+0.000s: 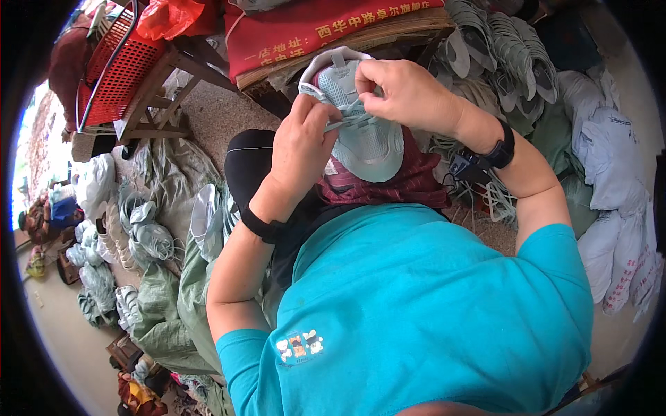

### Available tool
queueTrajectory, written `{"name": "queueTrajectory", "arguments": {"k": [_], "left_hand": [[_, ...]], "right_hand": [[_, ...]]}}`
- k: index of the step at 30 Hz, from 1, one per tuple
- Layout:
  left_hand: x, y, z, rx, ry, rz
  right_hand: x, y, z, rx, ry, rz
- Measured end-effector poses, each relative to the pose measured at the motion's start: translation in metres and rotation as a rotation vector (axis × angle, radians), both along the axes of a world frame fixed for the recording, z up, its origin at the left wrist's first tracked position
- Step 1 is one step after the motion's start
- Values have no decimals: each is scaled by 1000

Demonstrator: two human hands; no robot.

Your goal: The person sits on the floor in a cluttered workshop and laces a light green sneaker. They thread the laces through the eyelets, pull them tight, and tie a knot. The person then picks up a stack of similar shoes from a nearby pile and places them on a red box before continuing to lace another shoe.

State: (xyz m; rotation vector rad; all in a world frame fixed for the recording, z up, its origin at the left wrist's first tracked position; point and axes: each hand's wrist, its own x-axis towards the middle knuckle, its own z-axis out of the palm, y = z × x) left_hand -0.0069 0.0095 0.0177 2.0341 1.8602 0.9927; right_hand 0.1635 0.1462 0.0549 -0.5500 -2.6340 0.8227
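Pale-mint mesh shoe (pixel 371 149), lying near brown wooden bench (pixel 395 35) edge; lacing seemingly part-done, top remaining; left hand (pixel 302 132), right hand (pixel 409 90) pinching mint laces (pixel 351 109).

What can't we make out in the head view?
Head view:
- Exact contact points of the left hand and right hand on the shoelace: covered by the hands themselves.
- Outsole of the pale mint mesh sneaker: faces down, hidden beneath the shoe itself.
- Contents of the white bags at right: hidden by the bag walls.
- Upper part of the red plastic bag: cut off by the top edge.
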Motion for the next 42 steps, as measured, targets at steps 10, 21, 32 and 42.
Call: {"name": "queueTrajectory", "arguments": {"k": [10, 21, 32, 42], "left_hand": [[4, -4, 8, -57, 93, -145], [4, 3, -20, 189, 223, -82], [-16, -19, -34, -173, -824, 219], [9, -18, -32, -321, -892, 270]], "right_hand": [[2, 0, -1, -330, -24, -18], [6, -9, -22, -360, 103, -100], [48, 12, -8, 373, -280, -241], [23, 39, 3, 196, -48, 275]]}}
